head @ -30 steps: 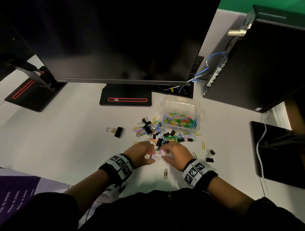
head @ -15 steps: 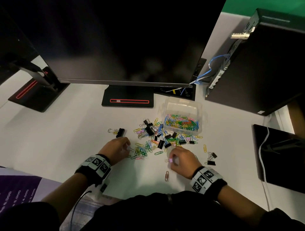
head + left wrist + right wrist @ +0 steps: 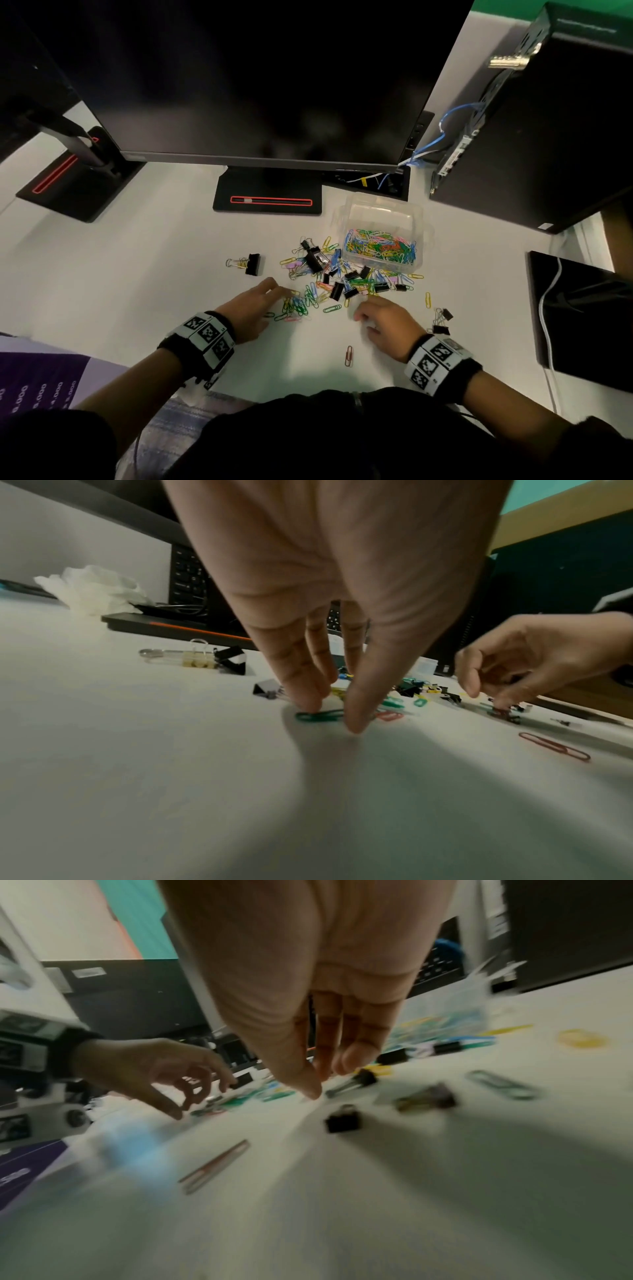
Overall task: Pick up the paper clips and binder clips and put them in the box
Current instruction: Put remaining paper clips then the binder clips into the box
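Nearest, a red paper clip [image 3: 348, 356] lies alone on the desk [image 3: 137, 274]; just beyond, the left hand [image 3: 255, 308] pinches a green paper clip [image 3: 318, 716] between thumb and forefinger at the near edge of the pile [image 3: 329, 277], while the right hand [image 3: 383, 322] bunches its fingertips [image 3: 356, 1056], blur hiding whether they hold anything. This looks like gathering: next, lift and carry over the pile to the clear box [image 3: 376, 209], part filled with paper clips. A stray binder clip [image 3: 251, 264] lies left, the monitor [image 3: 257, 85] overhangs behind; nothing blocks the box.

White figures ending in "000" are printed on the purple sheet [image 3: 30, 387], well to the near left of the box [image 3: 380, 209]; leading digits are blurred. Square coded marks are carried on the left wristband [image 3: 205, 337] and the right wristband [image 3: 435, 363].
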Available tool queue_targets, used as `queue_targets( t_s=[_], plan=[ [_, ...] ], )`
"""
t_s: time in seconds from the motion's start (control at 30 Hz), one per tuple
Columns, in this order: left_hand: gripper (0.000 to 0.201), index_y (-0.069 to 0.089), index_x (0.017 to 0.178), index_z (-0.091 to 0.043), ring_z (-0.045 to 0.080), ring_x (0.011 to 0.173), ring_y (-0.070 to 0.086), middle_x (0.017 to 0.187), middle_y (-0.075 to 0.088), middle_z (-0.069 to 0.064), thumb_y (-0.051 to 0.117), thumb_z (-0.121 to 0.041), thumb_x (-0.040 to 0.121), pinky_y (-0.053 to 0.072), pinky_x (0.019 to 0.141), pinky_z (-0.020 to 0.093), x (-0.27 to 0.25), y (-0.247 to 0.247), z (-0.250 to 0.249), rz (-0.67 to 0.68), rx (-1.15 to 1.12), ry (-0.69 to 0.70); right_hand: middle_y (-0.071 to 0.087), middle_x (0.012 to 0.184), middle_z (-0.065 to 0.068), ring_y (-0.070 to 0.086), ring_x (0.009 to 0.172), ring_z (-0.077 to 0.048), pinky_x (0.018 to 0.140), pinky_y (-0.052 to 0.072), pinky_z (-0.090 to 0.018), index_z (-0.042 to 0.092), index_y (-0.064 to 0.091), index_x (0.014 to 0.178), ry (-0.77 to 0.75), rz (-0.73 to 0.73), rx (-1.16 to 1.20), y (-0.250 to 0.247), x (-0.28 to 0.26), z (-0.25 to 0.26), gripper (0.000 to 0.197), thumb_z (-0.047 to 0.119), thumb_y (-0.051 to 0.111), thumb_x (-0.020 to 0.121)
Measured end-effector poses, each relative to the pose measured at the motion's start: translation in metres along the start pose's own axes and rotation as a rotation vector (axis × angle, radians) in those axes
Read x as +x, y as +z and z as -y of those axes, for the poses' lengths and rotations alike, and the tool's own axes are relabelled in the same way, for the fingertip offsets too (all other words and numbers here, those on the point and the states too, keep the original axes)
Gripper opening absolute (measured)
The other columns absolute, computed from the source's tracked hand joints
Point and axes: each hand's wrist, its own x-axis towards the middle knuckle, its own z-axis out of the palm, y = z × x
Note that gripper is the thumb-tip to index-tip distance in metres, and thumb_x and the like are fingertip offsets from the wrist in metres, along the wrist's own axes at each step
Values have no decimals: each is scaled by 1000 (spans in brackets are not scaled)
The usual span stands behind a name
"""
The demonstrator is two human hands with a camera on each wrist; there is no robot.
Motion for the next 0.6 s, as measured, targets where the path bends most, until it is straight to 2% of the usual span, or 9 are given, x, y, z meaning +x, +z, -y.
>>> queue_targets(
  t_s=[0.1, 0.2, 0.3, 0.37, 0.47, 0.6],
  plan=[
    [53, 38, 133, -16, 26, 109, 52, 125, 43, 6, 47, 4, 84, 43, 92, 33, 1, 4, 0, -27, 16, -46, 56, 117, -7, 53, 107, -23, 95, 44, -32, 14, 57, 114, -54, 30, -7, 15, 19, 26, 43, -8, 43, 80],
    [49, 40, 131, -14, 29, 106, 53, 121, 47, 10, 44, 4, 86, 45, 91, 36, 7, 8, -7, -49, 0, -36, 50, 124, -10, 50, 113, -26, 100, 41, -33, 10, 54, 118, -78, 32, 5, 28, 36, 44, 49, -14, 43, 76],
    [47, 41, 127, -13, 29, 104, 53, 120, 47, 10, 51, 1, 83, 46, 88, 36, 14, 11, -17, -79, -59, -36, 51, 121, -12, 48, 116, -27, 100, 37, -30, 7, 57, 113, -96, 20, 3, 33, 44, 57, 40, -10, 45, 79],
    [50, 41, 124, -12, 25, 103, 51, 120, 45, 9, 61, -4, 79, 45, 87, 33, 16, 12, -19, -132, -122, -44, 52, 119, -12, 48, 116, -27, 98, 37, -28, 7, 58, 109, -76, -37, 26, 33, 45, 55, 35, -7, 47, 80],
    [62, 40, 125, -13, 22, 110, 45, 124, 41, 7, 73, -20, 73, 44, 94, 33, 18, 15, -16, -184, -108, -58, 50, 117, -13, 50, 110, -30, 94, 40, -29, 6, 56, 110, -31, -146, 47, 34, 43, 47, 38, -7, 50, 75],
    [61, 40, 126, -12, 26, 113, 46, 126, 41, 9, 71, -26, 77, 44, 94, 38, 24, 18, -22, -142, -20, -103, 50, 120, -16, 46, 114, -33, 100, 39, -36, 7, 50, 124, -58, -169, 37, 39, 43, 45, 53, -8, 50, 73]
  ],
)
